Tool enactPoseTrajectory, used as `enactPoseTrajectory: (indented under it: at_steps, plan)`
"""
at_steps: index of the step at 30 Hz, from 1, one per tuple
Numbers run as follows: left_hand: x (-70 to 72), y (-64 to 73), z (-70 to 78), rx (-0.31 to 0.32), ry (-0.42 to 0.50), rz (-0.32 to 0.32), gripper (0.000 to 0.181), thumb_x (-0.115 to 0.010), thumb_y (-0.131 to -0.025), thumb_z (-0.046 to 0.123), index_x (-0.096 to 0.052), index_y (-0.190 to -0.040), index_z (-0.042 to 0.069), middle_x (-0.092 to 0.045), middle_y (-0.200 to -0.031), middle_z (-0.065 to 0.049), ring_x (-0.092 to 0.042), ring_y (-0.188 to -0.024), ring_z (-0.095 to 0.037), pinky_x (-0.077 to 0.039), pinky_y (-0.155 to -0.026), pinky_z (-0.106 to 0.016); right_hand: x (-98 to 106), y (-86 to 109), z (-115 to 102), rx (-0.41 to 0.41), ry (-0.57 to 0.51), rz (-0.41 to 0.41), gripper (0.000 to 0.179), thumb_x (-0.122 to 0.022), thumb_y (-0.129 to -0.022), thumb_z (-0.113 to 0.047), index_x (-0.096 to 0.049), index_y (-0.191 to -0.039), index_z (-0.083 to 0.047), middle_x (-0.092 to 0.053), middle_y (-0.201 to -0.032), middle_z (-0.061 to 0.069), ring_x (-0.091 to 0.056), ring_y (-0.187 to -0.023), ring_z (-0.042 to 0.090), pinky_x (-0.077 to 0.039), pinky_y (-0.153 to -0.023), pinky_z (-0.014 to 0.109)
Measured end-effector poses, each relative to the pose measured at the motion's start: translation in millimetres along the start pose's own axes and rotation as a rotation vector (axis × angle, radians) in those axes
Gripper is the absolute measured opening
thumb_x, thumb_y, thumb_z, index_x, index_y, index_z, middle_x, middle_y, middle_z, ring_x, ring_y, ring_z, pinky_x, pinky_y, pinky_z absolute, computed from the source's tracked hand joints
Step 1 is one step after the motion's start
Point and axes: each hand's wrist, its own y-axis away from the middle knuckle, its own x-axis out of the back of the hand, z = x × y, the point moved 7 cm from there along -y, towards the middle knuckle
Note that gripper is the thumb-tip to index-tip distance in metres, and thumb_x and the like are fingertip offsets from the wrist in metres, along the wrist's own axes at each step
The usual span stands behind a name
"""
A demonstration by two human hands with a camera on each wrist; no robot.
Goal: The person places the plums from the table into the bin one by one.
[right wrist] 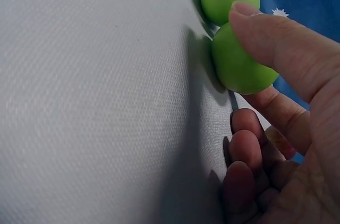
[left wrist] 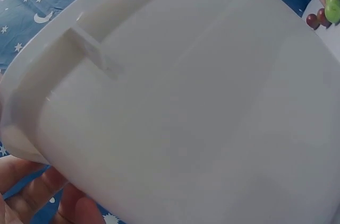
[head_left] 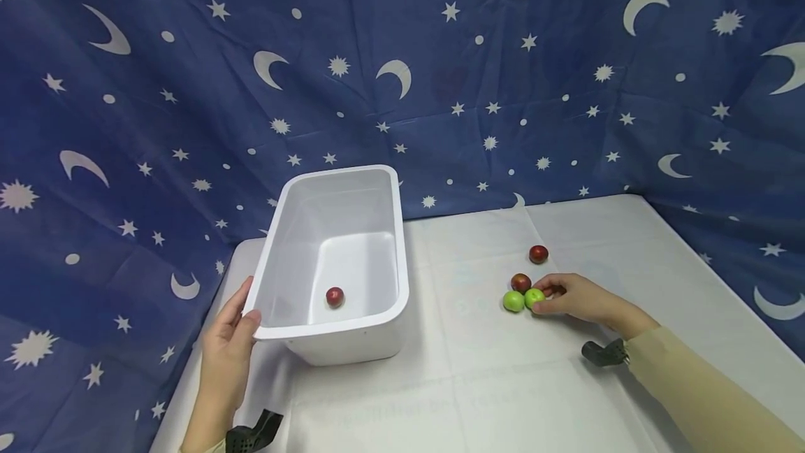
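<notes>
you seem at the pickup: right hand (head_left: pixel 574 298) pinching a green fruit (head_left: pixel 532 298), left hand (head_left: pixel 225 349) gripping the tub (head_left: pixel 333 328); lift cleanly.

The head view is evenly lit; both wrist views are dimmer (soft shadow streaks the tablecloth (right wrist: pixel 106 107)).

- White table cover (head_left: pixel 528 376): a faint row of marks resembling lettering, too pale to read.
- No text, label, brand or number is legible.

Three red fruits (head_left: pixel 538 254), two green fruits (head_left: pixel 513 301), one tub (head_left: pixel 352 347), two hands (head_left: pixel 226 351).
</notes>
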Motion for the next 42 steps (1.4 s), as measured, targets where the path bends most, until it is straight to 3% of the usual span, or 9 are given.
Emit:
enactPoseTrajectory:
  at_steps: [17,32,37,42]
  plan:
    - [-4.0,-2.9,0.3,-0.011,-0.002,-0.012,0.047,-0.047,-0.101,0.006,-0.041,-0.147,0.009,-0.036,-0.15,-0.011,-0.048,-0.124,-0.017,-0.048,-0.088,-0.022,2,2.8,5,0.002,-0.017,-0.013,0.056,-0.08,-0.076,-0.047,-0.064,-0.116,-0.011,-0.055,-0.095,0.007,-0.046,-0.089,0.023,-0.037,-0.073,0.035]
    - [-3.7,-0.6,0.3,0.017,-0.027,-0.004,0.047,-0.047,-0.101,0.008,-0.041,-0.148,0.011,-0.035,-0.151,-0.011,-0.048,-0.124,-0.015,-0.047,-0.088,-0.019,21,3.5,1,-0.016,-0.111,-0.012,0.051,-0.077,-0.082,-0.038,-0.059,-0.118,-0.007,-0.059,-0.103,0.009,-0.053,-0.089,0.025,-0.048,-0.073,0.036]
    - [-2.5,-0.6,0.0,0.02,-0.025,-0.002,0.047,-0.047,-0.101,0.007,-0.041,-0.148,0.011,-0.035,-0.151,-0.011,-0.047,-0.125,-0.015,-0.047,-0.088,-0.02,28,3.7,-8,0.006,-0.112,0.006,0.053,-0.076,-0.083,-0.039,-0.058,-0.122,-0.008,-0.059,-0.108,0.01,-0.056,-0.092,0.026,-0.048,-0.076,0.038]
    - [-1.0,-0.6,-0.2,0.016,-0.028,0.0,0.047,-0.046,-0.101,0.006,-0.041,-0.148,0.011,-0.035,-0.152,-0.01,-0.047,-0.126,-0.016,-0.048,-0.089,-0.02,33,3.8,-32,0.065,-0.132,0.02,0.061,-0.075,-0.084,-0.042,-0.054,-0.128,-0.006,-0.057,-0.117,0.012,-0.056,-0.1,0.028,-0.048,-0.086,0.043]
